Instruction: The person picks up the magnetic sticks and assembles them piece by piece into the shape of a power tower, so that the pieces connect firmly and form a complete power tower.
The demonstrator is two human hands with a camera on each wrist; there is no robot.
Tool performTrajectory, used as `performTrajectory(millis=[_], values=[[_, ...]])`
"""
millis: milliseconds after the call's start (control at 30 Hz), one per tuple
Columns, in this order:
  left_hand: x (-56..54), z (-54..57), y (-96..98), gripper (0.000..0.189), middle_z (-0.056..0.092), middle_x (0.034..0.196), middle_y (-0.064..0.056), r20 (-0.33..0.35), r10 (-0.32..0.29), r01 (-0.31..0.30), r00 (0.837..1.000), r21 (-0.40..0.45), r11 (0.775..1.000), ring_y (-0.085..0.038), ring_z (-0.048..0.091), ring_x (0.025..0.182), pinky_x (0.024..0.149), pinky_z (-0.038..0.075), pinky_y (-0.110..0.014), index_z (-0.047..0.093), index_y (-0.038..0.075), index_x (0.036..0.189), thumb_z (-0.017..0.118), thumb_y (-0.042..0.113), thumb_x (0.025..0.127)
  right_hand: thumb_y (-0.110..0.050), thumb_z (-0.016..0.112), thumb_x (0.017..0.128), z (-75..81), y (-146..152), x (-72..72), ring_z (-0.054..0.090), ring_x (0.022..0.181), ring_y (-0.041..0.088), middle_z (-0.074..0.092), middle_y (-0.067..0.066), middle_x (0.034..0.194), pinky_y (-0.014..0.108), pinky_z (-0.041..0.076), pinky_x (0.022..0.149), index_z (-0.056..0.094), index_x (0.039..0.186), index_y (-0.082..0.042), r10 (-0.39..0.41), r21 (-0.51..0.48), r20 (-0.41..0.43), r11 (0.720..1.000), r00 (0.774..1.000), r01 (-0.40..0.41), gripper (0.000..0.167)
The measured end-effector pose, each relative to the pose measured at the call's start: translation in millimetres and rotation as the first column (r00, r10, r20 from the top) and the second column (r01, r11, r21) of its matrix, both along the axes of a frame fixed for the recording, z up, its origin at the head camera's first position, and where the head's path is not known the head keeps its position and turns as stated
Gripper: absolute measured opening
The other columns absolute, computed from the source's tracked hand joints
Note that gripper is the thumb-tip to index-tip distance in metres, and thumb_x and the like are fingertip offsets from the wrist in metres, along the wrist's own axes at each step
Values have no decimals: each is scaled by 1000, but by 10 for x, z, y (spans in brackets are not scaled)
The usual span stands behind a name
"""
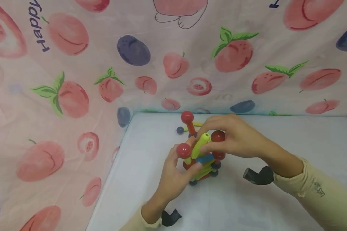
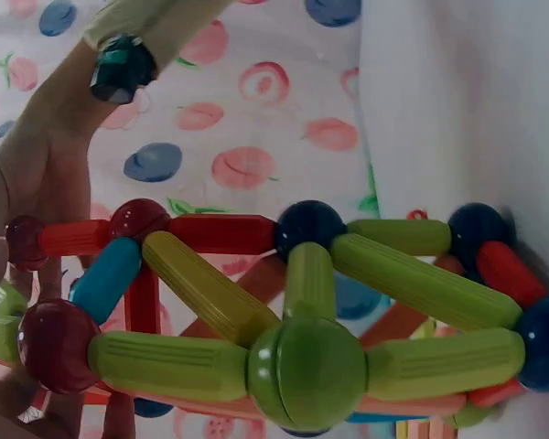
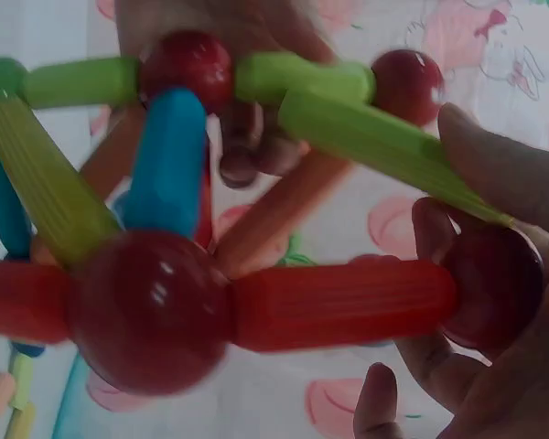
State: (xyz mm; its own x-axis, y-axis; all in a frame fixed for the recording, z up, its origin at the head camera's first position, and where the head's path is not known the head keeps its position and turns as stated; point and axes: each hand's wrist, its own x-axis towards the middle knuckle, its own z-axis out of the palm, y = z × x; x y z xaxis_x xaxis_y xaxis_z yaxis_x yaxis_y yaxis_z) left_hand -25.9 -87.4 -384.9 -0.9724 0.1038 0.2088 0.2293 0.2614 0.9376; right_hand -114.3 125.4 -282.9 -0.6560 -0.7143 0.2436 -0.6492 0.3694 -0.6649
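Observation:
A toy frame of magnetic rods and balls [image 2: 169, 361] stands between the hands, built of green, red, blue and yellow rods joined by red, dark blue and green balls. My left hand [image 1: 171, 178] grips its near left side, the thumb lying across the front by a blue rod [image 1: 205, 158]. Above that, my right hand [image 1: 235, 136] pinches a yellow-green magnetic rod [image 1: 200, 146] between thumb and fingers. In the right wrist view this rod [image 3: 375, 146] slants across the frame's end, one end by the thumb and a dark red ball [image 3: 492, 288]. A red ball [image 1: 183, 150] tops the near left upright.
Behind the frame, a dark blue ball [image 1: 180, 130] and a yellow rod lie on the white table [image 1: 118, 179]. A fruit-print cloth [image 1: 150, 25] hangs behind and left of it. Black wrist mounts [image 1: 258, 175] stick out under both sleeves.

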Motion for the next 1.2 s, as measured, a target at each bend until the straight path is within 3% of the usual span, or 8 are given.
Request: performTrajectory(millis=[167, 300, 533, 800, 967, 1067, 1200], values=[[-37, -9, -6, 53, 60, 128, 7, -8, 18, -18, 1000, -2, 1000, -12, 52, 122, 104, 47, -49, 58, 28, 143, 77, 29, 93, -41, 88, 79, -35, 23, -8, 59, 89, 8, 70, -17, 102, 25, 56, 69, 74, 115, -32, -29, 66, 12, 997, 1000, 28, 40], [-66, -36, -3, 45, 63, 125, 6, -65, 15, -17, 998, -26, 1000, -13, 53, 118, 97, 51, -42, 64, 22, 135, 77, 26, 92, -39, 90, 75, 22, 174, -51, 62, 95, 6, 71, -18, 111, 27, 59, 76, 72, 117, -31, -37, 98, 10, 995, 999, 36, 46], [-73, -60, -25, 30, 61, 115, 5, -141, 32, -43, 989, -71, 997, -13, 58, 101, 75, 55, -27, 65, 16, 116, 79, 26, 91, -36, 89, 76, 63, 312, -93, 65, 91, 5, 72, -17, 108, 26, 60, 72, 73, 112, -31, 38, 73, -13, 997, 999, -37, 40], [-96, 11, -52, 40, 60, 110, 8, -132, 3, -23, 991, -144, 989, -9, 58, 93, 74, 55, -26, 61, 18, 124, 80, 29, 90, -30, 91, 75, 16, 334, -89, 67, 97, 2, 73, -16, 109, 26, 61, 78, 73, 114, -29, 99, 46, -63, 994, 993, -96, 43], [-105, 27, -93, 39, 59, 114, 10, -112, -15, -3, 994, -164, 987, -9, 58, 99, 77, 56, -26, 61, 20, 123, 80, 31, 90, -30, 90, 76, -12, 348, -85, 68, 99, 2, 73, -16, 112, 26, 61, 79, 72, 118, -29, 138, 32, -50, 990, 989, -136, 46], [-135, 22, -217, 41, 60, 123, 11, -100, -64, 44, 993, -192, 980, -9, 60, 109, 87, 58, -29, 61, 23, 125, 80, 29, 90, -30, 89, 77, -38, 358, -78, 68, 98, 3, 73, -12, 118, 27, 61, 76, 69, 127, -27, 192, 20, 6, 981, 981, -192, 53], [-247, 1, -485, 51, 61, 131, 5, -30, -211, 206, 977, -126, 970, -14, 61, 123, 105, 53, -35, 54, 21, 137, 74, 11, 91, -26, 86, 82, -126, 409, -150, 69, 101, 8, 72, -4, 125, 30, 62, 77, 64, 136, -20, 275, -23, 149, 961, 950, -275, 58]])
